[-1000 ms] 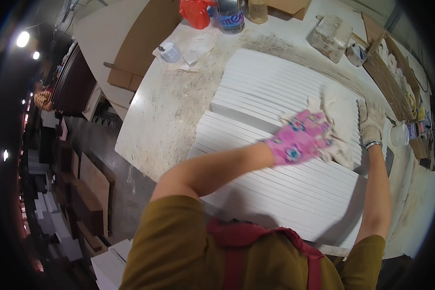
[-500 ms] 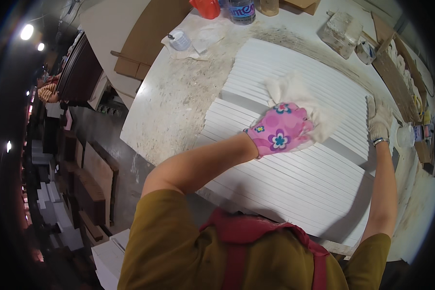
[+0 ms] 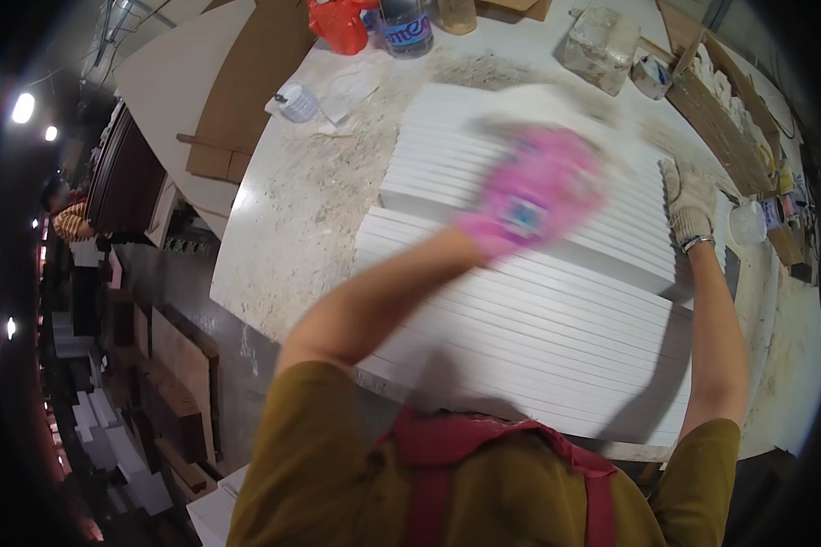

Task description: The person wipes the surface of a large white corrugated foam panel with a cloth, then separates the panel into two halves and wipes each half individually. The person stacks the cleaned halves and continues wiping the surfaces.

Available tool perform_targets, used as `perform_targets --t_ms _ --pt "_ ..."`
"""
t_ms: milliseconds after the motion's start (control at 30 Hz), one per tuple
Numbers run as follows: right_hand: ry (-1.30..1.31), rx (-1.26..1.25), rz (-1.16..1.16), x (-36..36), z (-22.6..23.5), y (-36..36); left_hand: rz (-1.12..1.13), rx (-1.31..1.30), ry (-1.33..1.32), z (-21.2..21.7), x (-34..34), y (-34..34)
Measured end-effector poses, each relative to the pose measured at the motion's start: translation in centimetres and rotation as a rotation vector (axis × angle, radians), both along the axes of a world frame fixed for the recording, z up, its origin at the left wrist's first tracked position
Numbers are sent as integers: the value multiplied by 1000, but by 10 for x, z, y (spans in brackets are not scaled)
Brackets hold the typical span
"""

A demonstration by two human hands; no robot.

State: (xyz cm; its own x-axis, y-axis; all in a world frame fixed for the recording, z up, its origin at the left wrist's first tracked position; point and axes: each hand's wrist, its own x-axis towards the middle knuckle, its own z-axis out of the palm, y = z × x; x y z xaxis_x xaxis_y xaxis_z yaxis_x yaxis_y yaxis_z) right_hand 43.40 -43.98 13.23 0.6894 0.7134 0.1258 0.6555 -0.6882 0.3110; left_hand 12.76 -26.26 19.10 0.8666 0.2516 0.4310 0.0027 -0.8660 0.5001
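Two blocks of white slats lie side by side on the worktable, the far slats (image 3: 429, 155) and the near slats (image 3: 520, 346). A side face of the far block shows along the line where they meet. My left hand (image 3: 547, 187), in a pink flowered glove and blurred by motion, is over the far slats with a whitish cloth (image 3: 538, 102) bunched under it. In a cream knitted glove, my right hand (image 3: 691, 199) rests against the right ends of the far slats, its fingers stretched out and pointing away from me.
Along the back of the white worktable (image 3: 283, 219) stand a small tub (image 3: 296, 102), an orange-red bag (image 3: 337, 25), a bottle (image 3: 405, 27) and a plaster-smeared block (image 3: 600, 47). A wooden box (image 3: 725, 114) is at the right. Another person (image 3: 68, 219) is at the far left.
My left hand has swept the cloth away from me across the far slats. My right hand stays at the slat ends. The whole view has shifted slightly.
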Motion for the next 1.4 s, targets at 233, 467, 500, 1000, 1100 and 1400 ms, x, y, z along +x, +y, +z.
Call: perform_targets --t_ms 233,467,500,1000,1100,1400 --pt "82 -313 -55 7 -2 -4 -187 260 54 -80 62 -23" --pt "20 319 110 -17 5 4 529 141 357 -76 -97 197" --pt "18 354 111 -20 6 5 583 112 474 -70 -115 218" --pt "8 276 60 -13 6 4 22 499 121 -119 -11 76" --pt "65 239 43 -12 2 2 394 237 237 -86 -90 174" --pt "68 187 25 -7 2 11 -183 66 192 -14 -93 -6"
